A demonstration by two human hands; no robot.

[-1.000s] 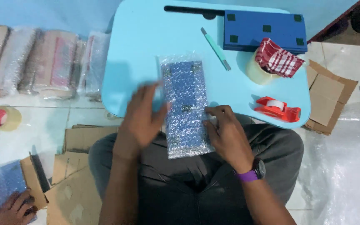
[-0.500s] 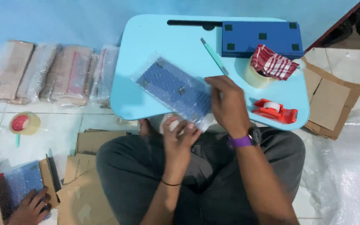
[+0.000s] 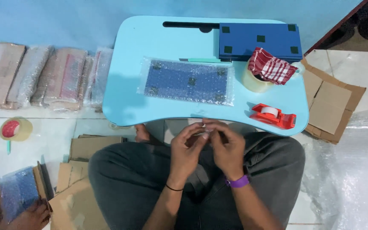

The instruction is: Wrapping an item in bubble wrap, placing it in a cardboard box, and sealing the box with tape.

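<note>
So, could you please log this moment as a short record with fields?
Left hand: raised over the lap, fingertips meeting the right hand's
Right hand: same, pinching something too small to tell
Bubble-wrapped blue item: flat on the light blue lap table, untouched
Red tape dispenser: on the table's near right edge
Checked cloth: draped on a tape roll

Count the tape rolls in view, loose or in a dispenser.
3: a big clear roll under the checked cloth, a small roll in the red dispenser, and a red-cored roll on the floor. Others may be hidden.
</note>
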